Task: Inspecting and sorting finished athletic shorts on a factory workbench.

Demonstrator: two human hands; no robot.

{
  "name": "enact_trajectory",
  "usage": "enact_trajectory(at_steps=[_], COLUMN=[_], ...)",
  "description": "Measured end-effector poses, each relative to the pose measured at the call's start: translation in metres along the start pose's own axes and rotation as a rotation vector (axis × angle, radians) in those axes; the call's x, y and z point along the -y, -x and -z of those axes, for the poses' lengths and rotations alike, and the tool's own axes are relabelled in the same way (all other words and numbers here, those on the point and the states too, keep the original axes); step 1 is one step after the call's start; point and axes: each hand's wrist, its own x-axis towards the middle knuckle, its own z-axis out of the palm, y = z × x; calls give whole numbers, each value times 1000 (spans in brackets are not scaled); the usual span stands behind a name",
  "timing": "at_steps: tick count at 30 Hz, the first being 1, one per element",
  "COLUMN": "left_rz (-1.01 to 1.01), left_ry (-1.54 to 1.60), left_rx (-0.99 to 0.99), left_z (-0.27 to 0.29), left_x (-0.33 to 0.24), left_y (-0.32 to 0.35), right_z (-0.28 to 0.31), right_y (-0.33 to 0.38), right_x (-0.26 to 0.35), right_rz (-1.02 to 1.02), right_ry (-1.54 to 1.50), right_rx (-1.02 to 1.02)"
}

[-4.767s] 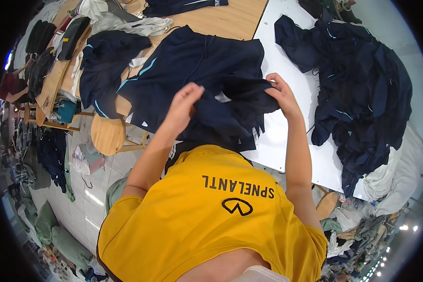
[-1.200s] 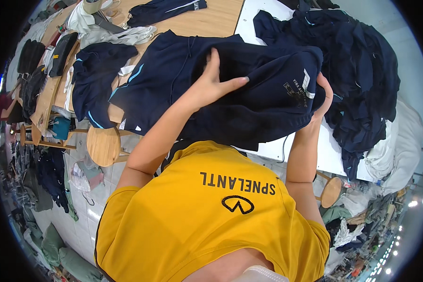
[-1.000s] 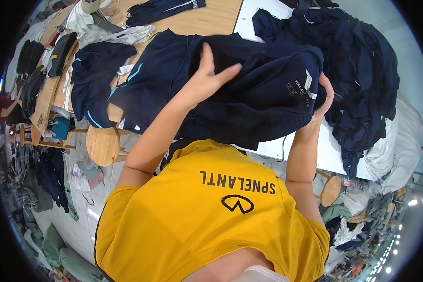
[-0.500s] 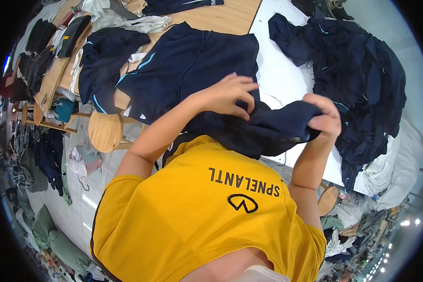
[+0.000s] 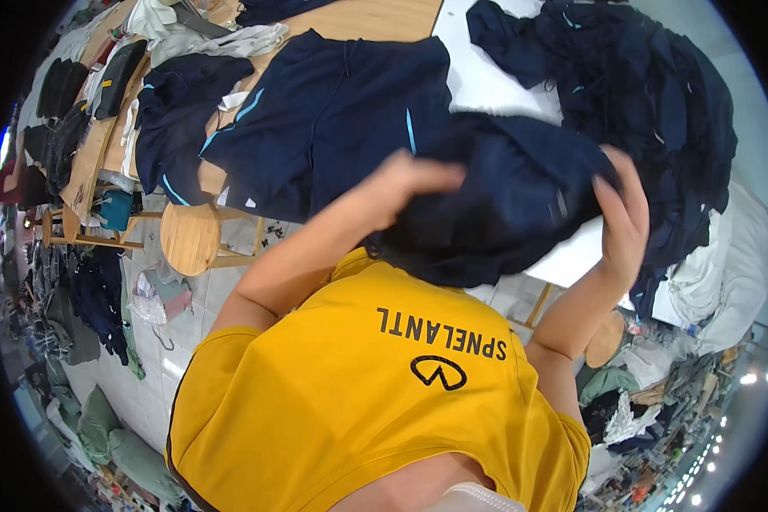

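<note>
Navy garment [image 5: 503, 205] bunched between your hands: left hand [image 5: 410, 179] lies on it, fingers seemingly curled in; right hand [image 5: 623, 218] grips its right edge above the table [image 5: 495, 81].

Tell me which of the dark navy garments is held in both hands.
It is the bunched navy garment at the table's near edge, gripped between the left hand and the right hand; the spread garment and the pile lie untouched.
</note>
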Motion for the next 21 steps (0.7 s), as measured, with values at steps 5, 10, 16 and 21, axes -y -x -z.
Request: enact_trajectory(at_steps=[5, 10, 16, 21], left_rz=[-67, -206, -174, 15], left_ry=[725, 566, -656, -1435], left_rx=[-15, 336, -203, -329], left_z=[0, -23, 0, 83], left_x=[-79, -129, -148, -164], left_y=[5, 26, 72, 101], right_z=[-32, -89, -85, -63], right_y=[6, 5, -15, -22], right_x=[-56, -103, -82, -46], right_rz=[224, 301, 558, 607], right_ry=[-167, 470, 992, 1079], right_rx=[225, 651, 436, 106])
